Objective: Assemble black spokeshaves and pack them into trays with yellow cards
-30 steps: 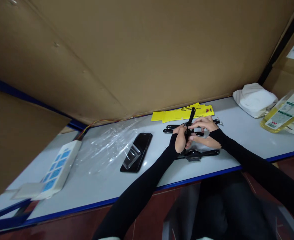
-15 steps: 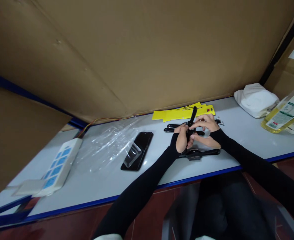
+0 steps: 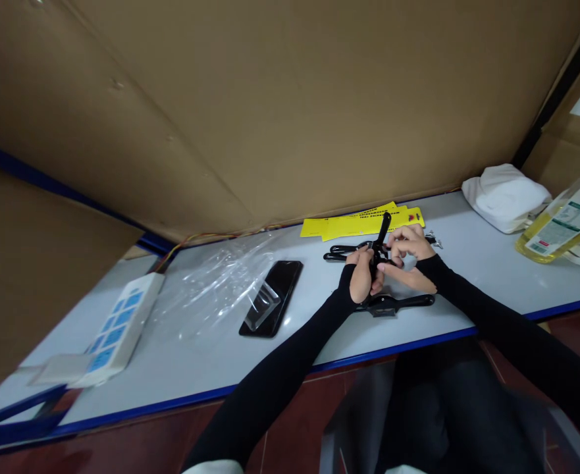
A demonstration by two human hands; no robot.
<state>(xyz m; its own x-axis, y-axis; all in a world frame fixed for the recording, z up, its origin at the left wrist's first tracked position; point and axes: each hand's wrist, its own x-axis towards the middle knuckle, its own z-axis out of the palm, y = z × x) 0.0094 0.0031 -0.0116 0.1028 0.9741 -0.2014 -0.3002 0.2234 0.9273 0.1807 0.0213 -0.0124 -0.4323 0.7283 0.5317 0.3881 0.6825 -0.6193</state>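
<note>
Black tool (image 3: 381, 238) is what you've got pinched between both hands, right of centre in the frame, with its handle poking up toward the yellow cards (image 3: 363, 222). Compared with half a second ago, your right hand (image 3: 409, 249) has slid a bit closer in, fingertips bunched on the tool's middle, and your left hand (image 3: 361, 276) has shifted up slightly, wrapped around its lower end. Nothing else on the white table (image 3: 191, 359) has moved.

Two more black tools lie flat: one (image 3: 393, 303) just below your hands, another (image 3: 343, 251) just above your left hand.

Container-wise, the bottle (image 3: 559, 227) at the far right edge lies tilted, with yellow liquid in it. The clear plastic bag (image 3: 220, 280) left of centre looks crumpled; can't tell if anything's inside. A small clear plastic piece (image 3: 261, 306) rests on the black phone (image 3: 271, 297). White cloth (image 3: 504, 196) sits upper right, and a white-and-blue power strip (image 3: 114, 329) at lower left.
</note>
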